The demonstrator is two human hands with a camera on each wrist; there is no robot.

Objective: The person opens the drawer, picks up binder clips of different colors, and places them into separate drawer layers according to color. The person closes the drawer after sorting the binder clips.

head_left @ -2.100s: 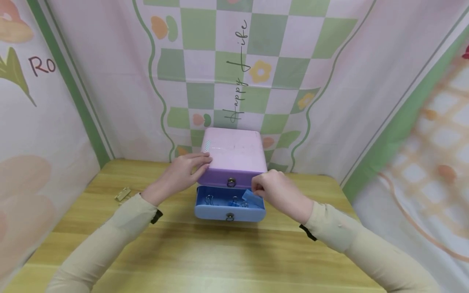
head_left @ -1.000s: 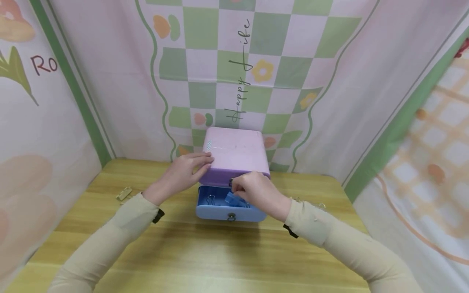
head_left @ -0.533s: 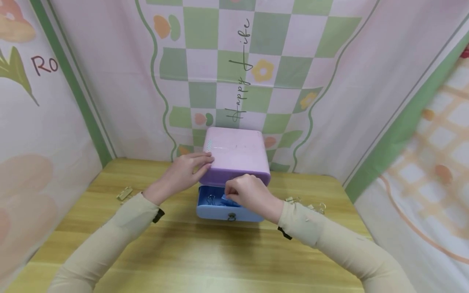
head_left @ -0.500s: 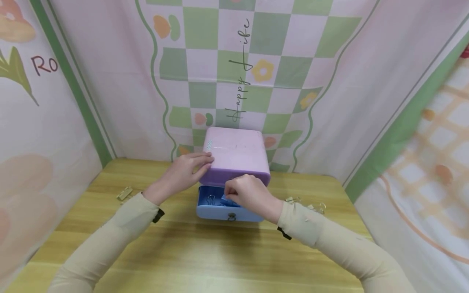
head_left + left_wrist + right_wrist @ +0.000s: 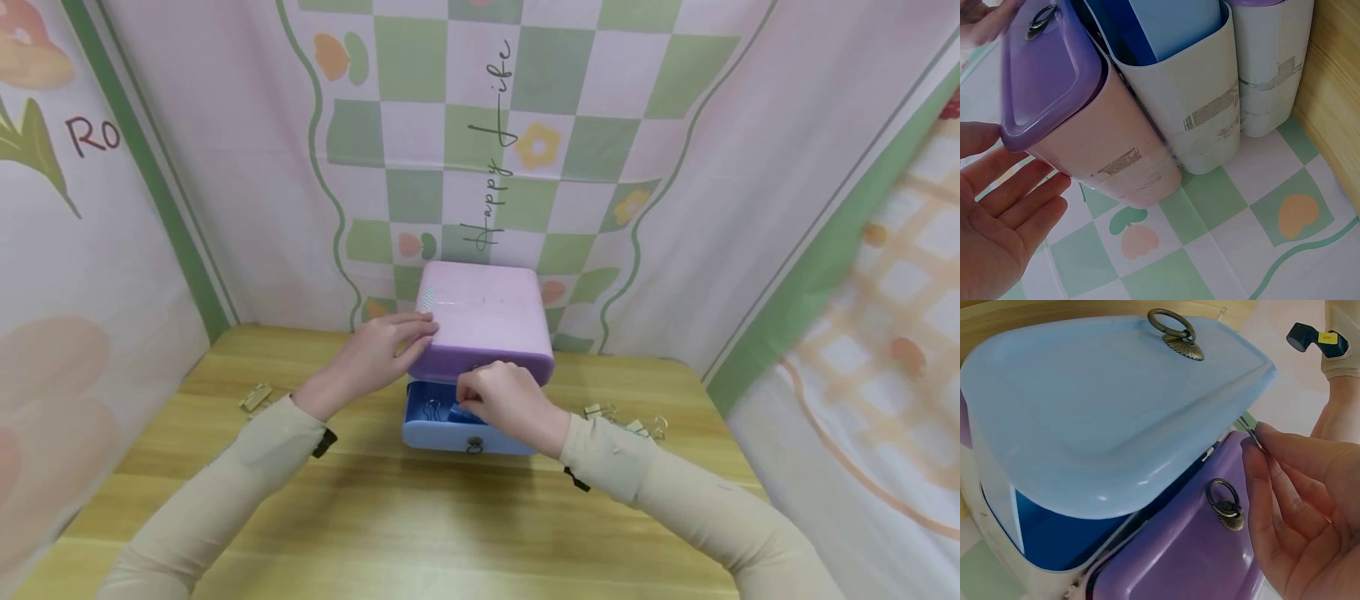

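Note:
A small drawer cabinet (image 5: 483,304) has a pink top, and its purple top drawer (image 5: 442,363) is shut. Below, the light blue drawer (image 5: 438,436) is pulled out, with a binder clip's wire handles (image 5: 431,409) showing inside. My right hand (image 5: 512,404) is over this drawer. In the right wrist view, its thumb and finger pinch a metal wire handle (image 5: 1249,431); in the head view, a blue binder clip (image 5: 455,414) shows under the fingers. My left hand (image 5: 375,360) touches the cabinet's front left corner with fairly straight fingers, as the left wrist view confirms.
Gold binder clips lie on the wooden table (image 5: 390,533): one clip (image 5: 257,397) near my left wrist, several clips (image 5: 637,427) by my right sleeve. A patterned curtain (image 5: 517,142) hangs close behind the cabinet. The drawer's brass ring pull (image 5: 474,445) faces me.
My right hand has moved left from the drawer's right end to near its middle, carrying the blue clip, then lower into the drawer. My left hand stays at the cabinet's corner.

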